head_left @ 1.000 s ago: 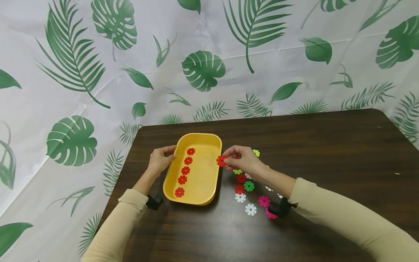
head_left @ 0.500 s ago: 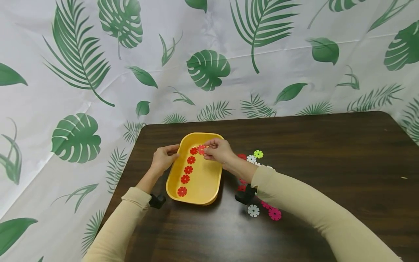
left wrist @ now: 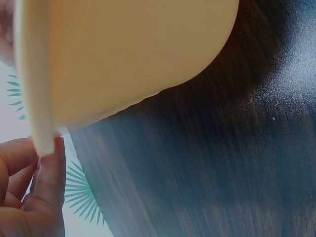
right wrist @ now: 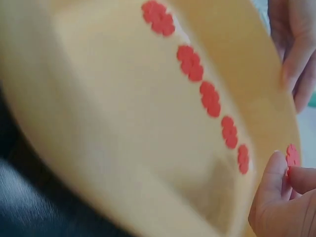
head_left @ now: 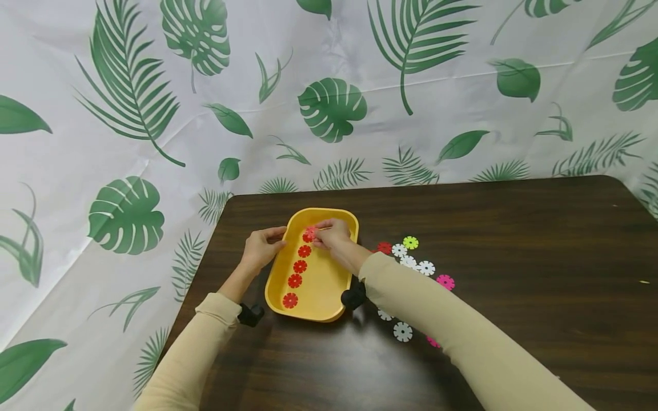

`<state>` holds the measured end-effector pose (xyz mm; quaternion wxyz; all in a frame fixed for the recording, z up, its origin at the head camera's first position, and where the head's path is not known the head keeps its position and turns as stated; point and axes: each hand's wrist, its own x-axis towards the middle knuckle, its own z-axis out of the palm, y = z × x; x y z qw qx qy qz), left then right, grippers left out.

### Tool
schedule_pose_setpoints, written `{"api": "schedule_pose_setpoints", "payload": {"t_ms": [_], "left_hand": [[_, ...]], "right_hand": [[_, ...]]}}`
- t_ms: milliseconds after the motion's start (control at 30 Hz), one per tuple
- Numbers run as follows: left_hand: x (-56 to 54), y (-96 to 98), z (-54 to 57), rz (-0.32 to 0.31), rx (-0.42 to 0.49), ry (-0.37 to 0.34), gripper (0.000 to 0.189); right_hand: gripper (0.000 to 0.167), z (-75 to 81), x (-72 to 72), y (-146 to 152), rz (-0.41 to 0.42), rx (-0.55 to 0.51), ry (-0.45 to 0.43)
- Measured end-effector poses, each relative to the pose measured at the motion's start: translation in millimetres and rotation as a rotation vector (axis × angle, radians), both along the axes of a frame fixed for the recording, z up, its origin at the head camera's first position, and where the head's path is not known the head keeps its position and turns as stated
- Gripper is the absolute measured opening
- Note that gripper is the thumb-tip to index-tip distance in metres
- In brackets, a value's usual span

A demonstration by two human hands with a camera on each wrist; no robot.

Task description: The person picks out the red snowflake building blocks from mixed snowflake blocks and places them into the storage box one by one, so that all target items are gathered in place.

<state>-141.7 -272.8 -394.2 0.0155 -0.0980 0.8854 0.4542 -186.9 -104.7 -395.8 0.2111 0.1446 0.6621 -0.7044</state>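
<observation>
A yellow plastic tray (head_left: pixel 321 292) rests on the table, with several red notched discs (head_left: pixel 300 266) in a line along its left side. My left hand (head_left: pixel 260 248) pinches the tray's left rim; the left wrist view shows the thumb and fingers (left wrist: pixel 48 182) on either side of the edge. Over the far end of the tray, my right hand (head_left: pixel 333 237) pinches another red notched disc (right wrist: pixel 292 156) between thumb and fingertips. In the head view this disc partly covers the farthest one of the line.
Loose notched discs in white (head_left: pixel 403 331), pink (head_left: pixel 445 282), red (head_left: pixel 384 247) and yellow-green (head_left: pixel 410 242) lie right of the tray. My right sleeve (head_left: pixel 426 308) hides part of them. A leaf-print cloth (head_left: pixel 329 154) hangs behind the dark wooden table (head_left: pixel 524 245).
My right hand has carried the red disc from beyond the tray's right rim leftward over the tray's far end. The left hand keeps its hold on the rim. The view has shifted slightly.
</observation>
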Motion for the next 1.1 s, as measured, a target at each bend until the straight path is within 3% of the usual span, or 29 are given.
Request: {"api": "schedule_pose_setpoints", "payload": {"t_ms": [333, 633, 800, 933, 1100], "left_hand": [[1.1, 0.6, 3.5, -0.004, -0.014, 0.001, 0.039], [0.6, 1.5, 3.6, -0.003, -0.026, -0.003, 0.039], [-0.3, 0.9, 4.8, -0.003, -0.025, 0.005, 0.038], [-0.3, 1.2, 4.4, -0.001, -0.022, 0.008, 0.038], [-0.1, 1.6, 3.0, 0.000, -0.023, 0.008, 0.037]], "right_hand": [[0.019, -16.4, -18.8, 1.4, 0.018, 0.140, -0.039], [0.018, -1.7, -27.2, -2.6, 0.007, 0.178, -0.101], [0.022, 7.0, -27.1, -10.7, -0.093, 0.123, -0.137], [0.028, 4.0, -25.3, -14.4, -0.192, 0.128, -0.138], [0.023, -4.3, -25.0, -15.4, -0.313, 0.092, -0.163]]}}
